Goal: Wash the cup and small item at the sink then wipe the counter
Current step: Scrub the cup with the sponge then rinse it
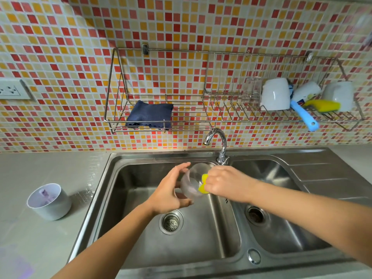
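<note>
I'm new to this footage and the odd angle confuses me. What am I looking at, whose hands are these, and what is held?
There is no machine: a person wears one wide-angle camera on the head, looking down at their own bare hands. Over the left basin of the stainless steel double sink, the left hand holds a clear glass cup, and the right hand holds a yellow sponge against it. On the grey counter to the left stands a pale round tub with something purple inside. A dark blue cloth lies in the wire wall rack above.
</note>
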Tool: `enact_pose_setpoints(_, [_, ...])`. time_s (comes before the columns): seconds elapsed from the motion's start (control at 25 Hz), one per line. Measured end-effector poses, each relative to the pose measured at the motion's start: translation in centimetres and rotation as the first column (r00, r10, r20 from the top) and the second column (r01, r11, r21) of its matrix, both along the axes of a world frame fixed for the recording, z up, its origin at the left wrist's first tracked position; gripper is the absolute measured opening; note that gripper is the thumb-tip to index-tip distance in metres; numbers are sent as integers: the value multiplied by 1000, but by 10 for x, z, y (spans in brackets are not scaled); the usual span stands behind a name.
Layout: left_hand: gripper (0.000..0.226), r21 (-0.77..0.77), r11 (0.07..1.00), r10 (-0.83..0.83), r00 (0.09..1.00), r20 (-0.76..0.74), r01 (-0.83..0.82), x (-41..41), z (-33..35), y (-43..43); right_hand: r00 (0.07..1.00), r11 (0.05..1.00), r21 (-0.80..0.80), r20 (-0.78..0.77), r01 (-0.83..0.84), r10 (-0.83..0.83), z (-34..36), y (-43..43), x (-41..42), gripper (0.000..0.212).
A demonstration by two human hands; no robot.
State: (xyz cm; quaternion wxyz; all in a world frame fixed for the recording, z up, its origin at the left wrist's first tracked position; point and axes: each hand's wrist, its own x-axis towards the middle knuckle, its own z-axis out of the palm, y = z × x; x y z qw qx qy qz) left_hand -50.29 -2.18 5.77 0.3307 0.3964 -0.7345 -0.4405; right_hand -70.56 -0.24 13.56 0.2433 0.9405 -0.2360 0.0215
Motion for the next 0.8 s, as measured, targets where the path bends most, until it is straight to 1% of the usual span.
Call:
enact_pose_setpoints(0.04, [99,34,999,-29,999,-17,29,2,2,0,1000,999,-24,-7,-26,26,2,-1,-3,24])
enact_pose_setpoints(0.08, [99,23,999,-41,999,-7,41,1,4,0,999,999,-23,-30,-38,37,4,-2,-3,23])
enact_pose_setpoints(0.12, [94,-26,999,-28,1000,13,28,0,4,0,998,999,0,-49,-35,35,4,-1,-1,22])
enact_pose_setpoints(0.16, [88,-93,996,7,999,36,-4,-2,3,-1,999,999,52,-39,-2,4,1,2,2,22])
enact_pose_setpoints(0.2, [85,-152,988,48,998,50,-40,-4,2,0,999,991,127,8,45,-46,-5,6,4,25])
enact_pose_setpoints(0.24, [83,-196,978,90,994,58,-77,-6,1,0,989,967,228,66,114,-132,-8,9,6,26])
enact_pose_setpoints(0.28, [82,-233,966,130,989,68,-111,-8,-2,0,966,923,347,126,169,-224,-11,11,8,26])
enact_pose_setpoints(0.32, [82,-264,954,167,983,79,-141,-8,-4,0,945,883,423,151,205,-291,-13,14,9,25])
enact_pose_setpoints(0.36, [83,-287,945,192,977,90,-159,-9,-6,1,934,875,435,173,213,-313,-14,15,11,24])
enact_pose_setpoints(0.44, [82,-314,933,207,976,64,-177,-9,-6,3,948,919,348,182,187,-261,-13,15,9,26])
enact_pose_setpoints(0.52, [79,-296,944,159,987,12,-149,-8,-1,2,975,961,236,132,143,-178,-8,13,3,26])
enact_pose_setpoints(0.6, [88,-263,963,73,997,37,-60,-6,3,0,997,996,76,55,47,-51,-3,10,-6,18])
enact_pose_setpoints(0.64, [96,-247,969,36,997,73,-17,-6,3,-2,999,999,36,32,6,-7,-1,9,-7,20])
enact_pose_setpoints(0.68, [99,-248,969,24,994,102,2,-7,2,-3,999,1000,12,24,-23,23,-1,8,-8,25])
enact_pose_setpoints(0.72, [98,-273,962,40,992,120,-6,-9,0,-3,998,999,0,42,-40,40,-4,8,-6,25])
enact_pose_setpoints(0.8, [91,-339,939,97,987,129,-48,-15,-4,0,996,991,131,84,27,-39,-14,12,-1,16])
